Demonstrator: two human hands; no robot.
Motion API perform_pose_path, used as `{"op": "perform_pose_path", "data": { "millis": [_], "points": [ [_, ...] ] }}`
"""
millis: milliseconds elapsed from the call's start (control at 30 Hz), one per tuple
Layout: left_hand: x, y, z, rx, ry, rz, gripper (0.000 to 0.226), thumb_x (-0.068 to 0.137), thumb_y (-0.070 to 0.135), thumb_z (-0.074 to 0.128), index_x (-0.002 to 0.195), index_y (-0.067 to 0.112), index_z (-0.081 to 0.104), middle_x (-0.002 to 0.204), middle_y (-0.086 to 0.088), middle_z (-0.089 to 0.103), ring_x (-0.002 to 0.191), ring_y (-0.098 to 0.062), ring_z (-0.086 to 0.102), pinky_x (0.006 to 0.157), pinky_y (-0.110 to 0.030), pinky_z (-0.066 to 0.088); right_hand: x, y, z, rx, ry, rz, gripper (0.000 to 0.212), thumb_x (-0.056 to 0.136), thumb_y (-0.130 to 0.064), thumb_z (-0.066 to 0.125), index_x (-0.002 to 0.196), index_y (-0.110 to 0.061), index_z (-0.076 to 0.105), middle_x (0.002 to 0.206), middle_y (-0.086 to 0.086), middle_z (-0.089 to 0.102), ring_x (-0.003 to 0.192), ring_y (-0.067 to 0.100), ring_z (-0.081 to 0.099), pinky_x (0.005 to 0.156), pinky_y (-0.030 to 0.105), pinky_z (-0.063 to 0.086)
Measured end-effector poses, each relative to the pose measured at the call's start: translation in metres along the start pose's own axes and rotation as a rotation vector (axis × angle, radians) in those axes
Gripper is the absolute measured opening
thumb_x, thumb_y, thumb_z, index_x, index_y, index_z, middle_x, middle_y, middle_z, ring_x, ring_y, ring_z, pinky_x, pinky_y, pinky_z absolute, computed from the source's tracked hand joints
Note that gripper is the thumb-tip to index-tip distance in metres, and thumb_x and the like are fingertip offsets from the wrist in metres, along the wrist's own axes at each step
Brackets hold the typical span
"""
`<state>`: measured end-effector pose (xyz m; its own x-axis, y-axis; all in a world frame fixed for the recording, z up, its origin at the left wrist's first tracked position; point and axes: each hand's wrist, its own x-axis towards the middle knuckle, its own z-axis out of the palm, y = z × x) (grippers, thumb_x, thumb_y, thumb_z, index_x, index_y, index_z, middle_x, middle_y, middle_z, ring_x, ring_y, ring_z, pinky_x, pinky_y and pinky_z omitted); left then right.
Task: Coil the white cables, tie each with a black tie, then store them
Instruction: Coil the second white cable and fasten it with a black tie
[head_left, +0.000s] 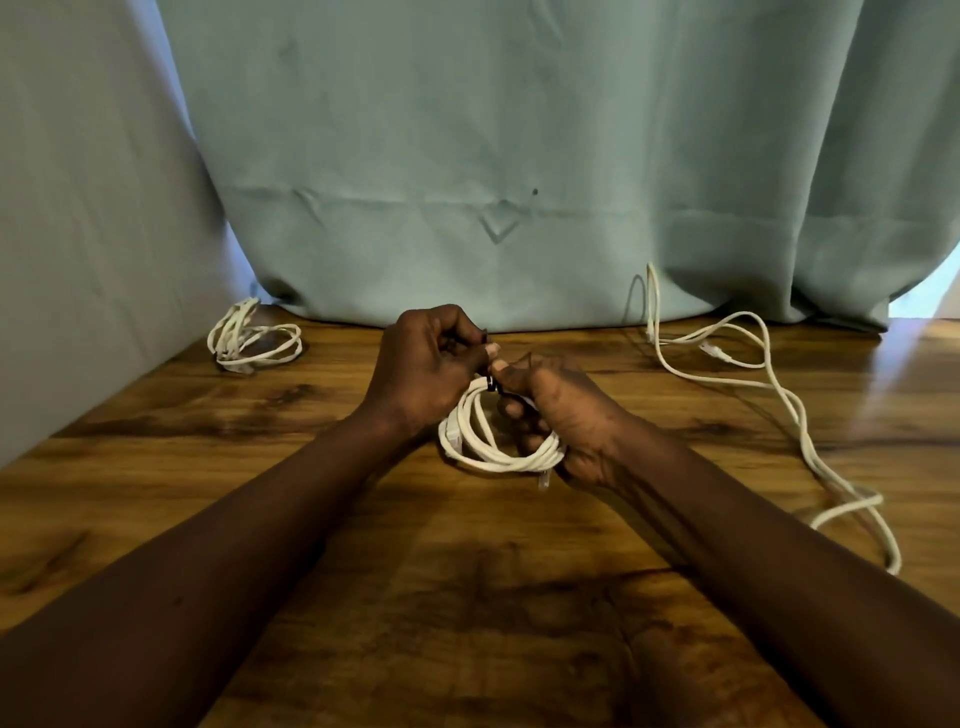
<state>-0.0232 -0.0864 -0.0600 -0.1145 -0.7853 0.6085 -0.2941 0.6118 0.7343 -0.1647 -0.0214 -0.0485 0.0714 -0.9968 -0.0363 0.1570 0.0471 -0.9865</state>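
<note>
**Tie going on at the top of the coil**

Right at the pinch: on the left hand (428, 366), the fingers (491, 349) are curled in, thumb and forefinger nipped together on what looks like the free end of the thin black tie (491, 385). The right hand (563, 415) is clamped round the looped white cable coil (488, 449), thumb pressed just beside the tie to keep the strands bunched. The coil hangs between both hands over the middle of the brown wooden desk (467, 597), and whether its lower loops touch the wood is hard to tell.

To land this step cleanly, that right thumb should keep the strands pinned. The left hand should draw the tie snug and close it tight against the bundle, or the loops may spring apart. There's a plug end dangling below the right hand, so mind it doesn't snag.

Further out, a second white cable bundle (252, 338) sits in the far left corner. A loose white cable (779, 395) sprawls along the right side, trailing from the teal curtain (493, 156) at the back edge and not yet coiled.
</note>
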Motion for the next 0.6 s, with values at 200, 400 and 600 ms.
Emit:
{"op": "perform_pose_path", "data": {
  "millis": [200,400,600],
  "points": [
    [0.003,0.002,-0.005,-0.025,-0.044,0.113,0.007,0.085,0.009,0.082,0.092,0.011,0.080,0.086,0.001,0.079,0.080,-0.016,0.076,0.072,-0.028,0.060,0.000,-0.002,-0.003,0.143,0.077,-0.061,0.007,0.100,-0.008,0.061,0.095,-0.004,0.060,0.080,0.014,0.065,0.037,0.006,0.058,0.035,0.018,0.045],
    [0.008,0.003,-0.017,0.069,-0.182,0.247,0.021,0.092,0.009,0.076,0.112,0.015,0.079,0.096,0.003,0.080,0.088,-0.010,0.077,0.082,-0.031,0.062,0.015,0.001,-0.019,0.203,-0.014,0.017,0.012,0.100,-0.012,0.060,0.093,-0.005,0.066,0.086,0.017,0.067,0.031,0.004,0.042,0.029,0.016,0.034],
    [0.010,0.009,-0.024,0.076,-0.180,0.308,0.016,0.090,0.011,0.078,0.106,0.013,0.079,0.092,0.003,0.079,0.085,-0.013,0.076,0.080,-0.043,0.063,0.026,0.006,-0.029,0.276,-0.071,0.003,0.015,0.097,-0.014,0.062,0.103,-0.003,0.071,0.092,0.016,0.070,0.033,0.003,0.039,0.031,0.015,0.031]
  ]
}}
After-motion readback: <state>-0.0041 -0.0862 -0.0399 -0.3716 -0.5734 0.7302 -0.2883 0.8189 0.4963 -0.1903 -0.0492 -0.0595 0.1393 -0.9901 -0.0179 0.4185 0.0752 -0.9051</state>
